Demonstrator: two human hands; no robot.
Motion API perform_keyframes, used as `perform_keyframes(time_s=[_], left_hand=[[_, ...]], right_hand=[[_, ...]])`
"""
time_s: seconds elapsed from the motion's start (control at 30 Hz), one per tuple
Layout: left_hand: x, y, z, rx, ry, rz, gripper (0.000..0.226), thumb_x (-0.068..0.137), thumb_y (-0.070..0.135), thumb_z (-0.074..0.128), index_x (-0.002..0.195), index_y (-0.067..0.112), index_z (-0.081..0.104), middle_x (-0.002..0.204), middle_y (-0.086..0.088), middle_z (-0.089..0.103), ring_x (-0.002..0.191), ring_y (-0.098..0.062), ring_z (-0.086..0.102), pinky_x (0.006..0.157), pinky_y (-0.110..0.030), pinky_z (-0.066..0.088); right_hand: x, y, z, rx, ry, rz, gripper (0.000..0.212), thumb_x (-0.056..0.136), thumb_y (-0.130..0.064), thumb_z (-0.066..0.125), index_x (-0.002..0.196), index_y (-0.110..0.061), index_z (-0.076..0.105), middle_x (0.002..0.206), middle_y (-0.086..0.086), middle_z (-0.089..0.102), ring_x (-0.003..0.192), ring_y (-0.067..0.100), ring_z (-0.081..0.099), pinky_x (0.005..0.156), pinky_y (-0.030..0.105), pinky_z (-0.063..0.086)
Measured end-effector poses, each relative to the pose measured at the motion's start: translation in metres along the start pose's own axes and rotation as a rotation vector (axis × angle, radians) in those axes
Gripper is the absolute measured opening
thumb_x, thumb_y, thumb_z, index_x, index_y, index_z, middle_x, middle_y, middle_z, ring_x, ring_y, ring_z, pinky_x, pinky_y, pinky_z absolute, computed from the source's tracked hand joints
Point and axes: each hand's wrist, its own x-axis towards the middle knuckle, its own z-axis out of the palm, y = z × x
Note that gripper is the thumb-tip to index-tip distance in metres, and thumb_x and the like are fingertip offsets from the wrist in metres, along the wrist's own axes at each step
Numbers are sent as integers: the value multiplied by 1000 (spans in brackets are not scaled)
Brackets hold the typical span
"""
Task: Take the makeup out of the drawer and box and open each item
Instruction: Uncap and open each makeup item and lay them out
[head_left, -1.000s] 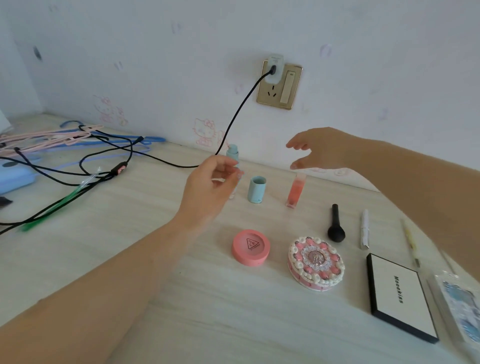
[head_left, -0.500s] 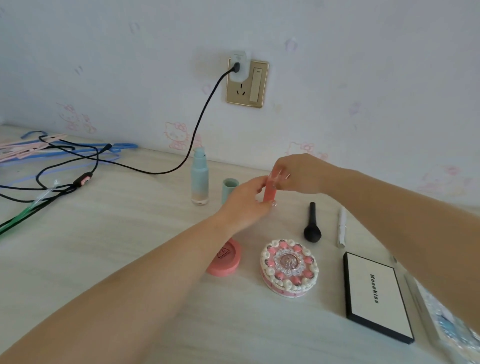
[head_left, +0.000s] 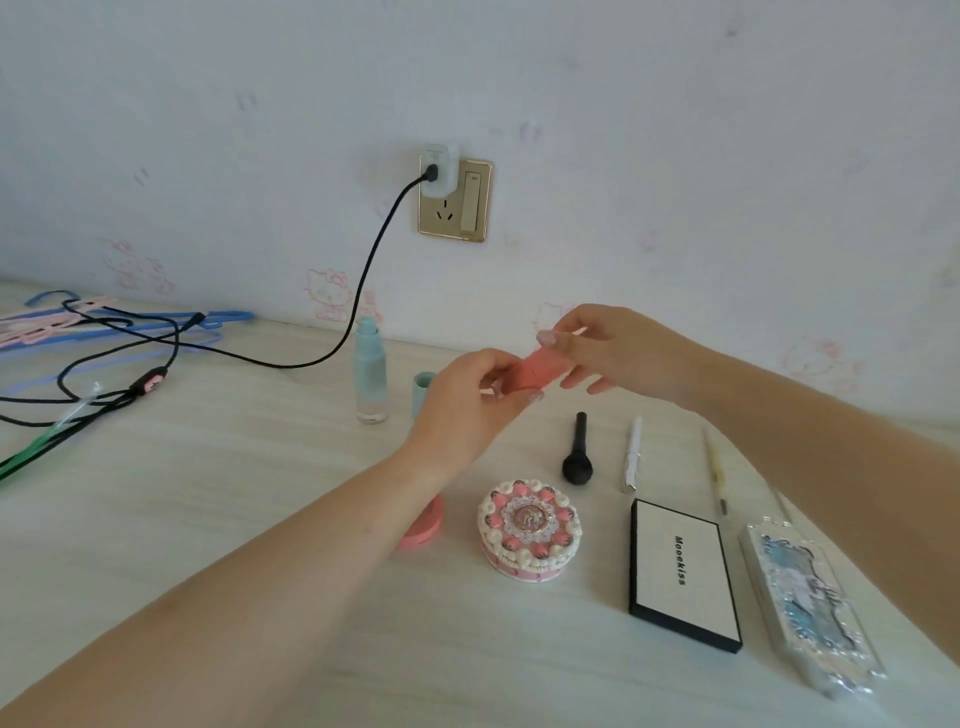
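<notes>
A small coral-pink tube is held tilted above the table, between both hands. My left hand pinches its lower end. My right hand grips its upper end with fingers curled round it. Below lie a pink round compact, half hidden by my left forearm, a cake-shaped compact, a black brush, a white pen-like stick, a white palette and a glittery case. A teal bottle stands uncapped next to its cap.
A black cable runs from the wall socket across the table's left side, over blue and pink hangers. A thin yellowish stick lies right of the white stick. The wall stands close behind.
My left hand let go of the teal bottle and moved right. Both hands took the coral tube off the table and lifted it, tilting it from upright.
</notes>
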Motion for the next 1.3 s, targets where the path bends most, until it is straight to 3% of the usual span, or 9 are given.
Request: perform_keyframes(time_s=[0.23,0.43,0.53,0.67,0.8,1.0,1.1,1.23,1.3], left_hand=[[-22,32,-12,62,58,192,21,78,23,74,98,19,67,91,0,65,89,-15,59,80,-36,51],[-35,49,-20,106,49,236,24,79,26,73,100,16,67,91,1,65,86,-14,58,81,-34,48],[-40,54,-24,120,60,269,23,79,26,74,99,19,67,88,3,63,84,-11,57,79,-31,48],[-46,63,-30,186,68,356,19,79,27,73,96,22,67,79,14,54,77,0,51,71,-21,43],[-52,68,-38,192,88,344,20,78,29,73,96,23,66,85,6,59,81,-6,55,73,-27,46],[-58,68,-47,239,78,330,22,79,30,73,98,20,68,83,12,55,77,4,49,72,-15,40],[-60,70,-48,220,92,320,21,79,29,73,98,22,68,84,9,56,78,1,51,74,-18,42],[-62,71,-49,233,88,327,20,80,28,72,98,21,68,85,8,57,81,-6,53,76,-25,46],[-62,71,-51,238,85,325,21,80,28,72,99,20,67,86,6,58,82,-8,54,77,-26,46]], right_hand=[[-34,-25,-16,-234,-25,42,45,91,-53,45,75,-13,61,57,-6,67,45,4,58,70,26,47],[-64,-31,-25,-272,29,-182,7,85,-29,65,87,-28,58,85,-9,69,79,6,65,74,21,46],[-74,-35,-24,-362,47,-303,33,79,-14,72,103,-28,54,104,-10,62,99,11,60,87,25,46],[-79,-45,-19,-360,38,-148,62,74,-48,72,124,-32,41,118,-10,56,98,9,59,86,24,42],[-84,-57,-19,-231,-35,45,60,86,-66,36,87,-14,64,71,0,74,57,9,68,83,29,46],[-91,-57,-19,-391,77,-163,19,81,-34,69,88,-20,60,80,-9,67,69,7,60,74,27,48],[-93,-58,-17,-445,117,-300,33,75,-20,76,95,-22,50,88,-12,58,76,0,54,77,27,48],[-92,-62,-12,-401,68,-162,68,70,-58,67,125,-33,36,110,-13,56,89,8,60,82,26,45],[-92,-65,-12,-307,55,-59,62,72,-72,45,115,-27,47,96,-8,69,78,8,67,81,28,46]])
